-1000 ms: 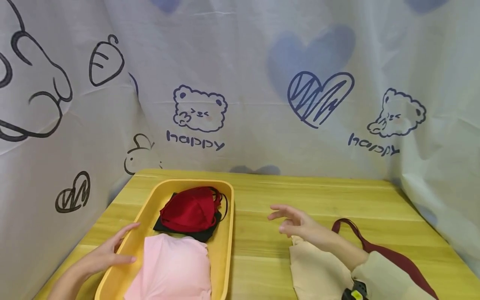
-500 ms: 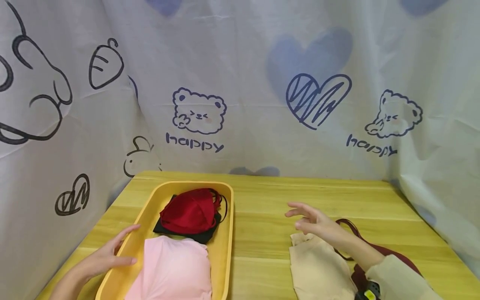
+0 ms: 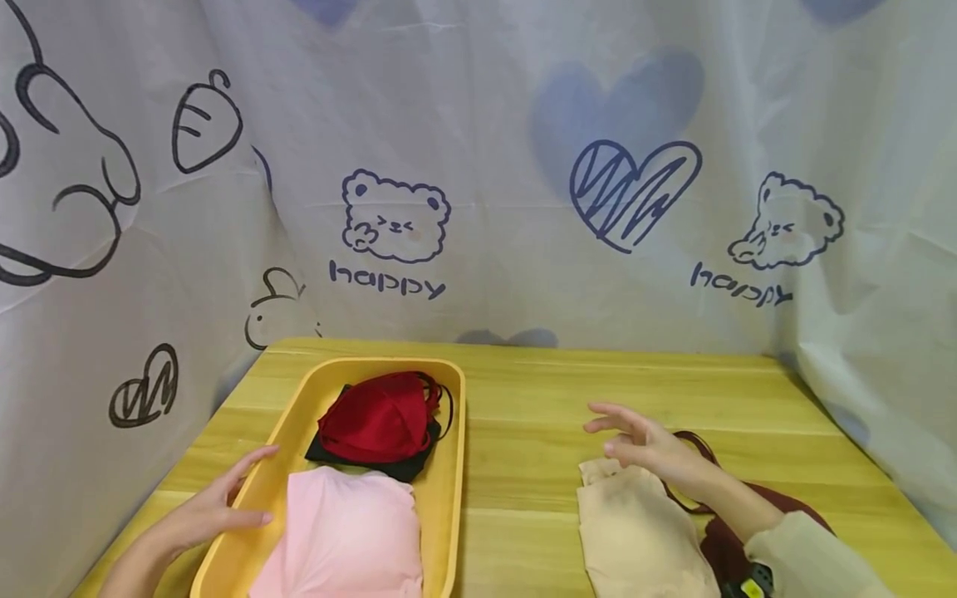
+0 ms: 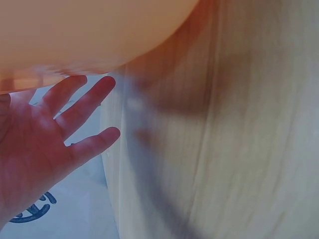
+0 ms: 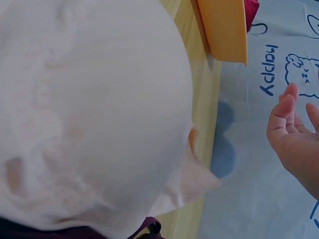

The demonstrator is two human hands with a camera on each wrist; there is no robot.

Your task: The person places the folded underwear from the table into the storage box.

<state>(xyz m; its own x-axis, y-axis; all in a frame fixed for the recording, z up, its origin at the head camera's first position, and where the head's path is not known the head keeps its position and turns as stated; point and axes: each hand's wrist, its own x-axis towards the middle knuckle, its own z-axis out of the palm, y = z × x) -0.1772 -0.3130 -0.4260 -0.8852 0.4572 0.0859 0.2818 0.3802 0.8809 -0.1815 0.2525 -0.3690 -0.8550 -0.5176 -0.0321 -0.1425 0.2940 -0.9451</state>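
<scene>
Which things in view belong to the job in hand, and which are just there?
Likely part of the job:
- left hand, at the edge of the yellow tray
- red, black and pink garments in the tray
- right hand, holding nothing
- beige and maroon garments on the table

Probably just there:
- the table itself
- printed sheet behind
- black wrist device

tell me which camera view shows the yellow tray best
The head view: it shows the yellow tray from above, with red garment and pink garment inside, only the near end cut off. The left wrist view shows just part of its outside; the right wrist view, just one corner at the top.
</scene>
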